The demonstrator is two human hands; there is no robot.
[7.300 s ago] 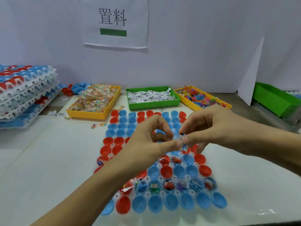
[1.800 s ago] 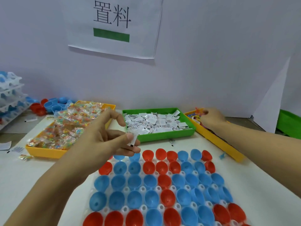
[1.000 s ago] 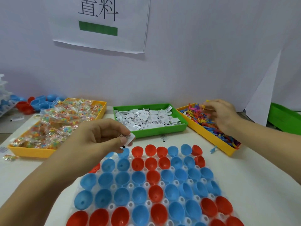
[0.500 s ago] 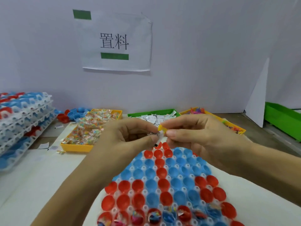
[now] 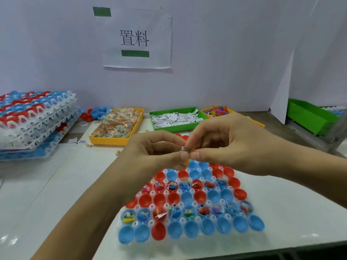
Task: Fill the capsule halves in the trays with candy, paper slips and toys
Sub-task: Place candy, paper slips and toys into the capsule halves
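A white tray (image 5: 189, 220) of red and blue capsule halves lies in front of me; two of its rows hold candy, slips and toys, the other halves are bare. My left hand (image 5: 150, 152) and my right hand (image 5: 221, 143) meet above the tray's far end. Their fingertips pinch together a small paper slip (image 5: 184, 149) and a little yellow toy (image 5: 186, 163). At the back stand a yellow tray of wrapped candy (image 5: 116, 124), a green tray of paper slips (image 5: 174, 119) and a yellow tray of coloured toys (image 5: 217, 110).
A stack of white trays with red and blue capsule halves (image 5: 33, 121) sits at the left. Loose capsule halves (image 5: 93, 113) lie behind the candy tray. A green bin (image 5: 309, 119) stands at the right. A paper sign (image 5: 137, 38) hangs on the wall.
Both hands stay joined at the fingertips and have sunk a little toward the tray. The view has tilted down, so the filled rows of capsule halves now show.
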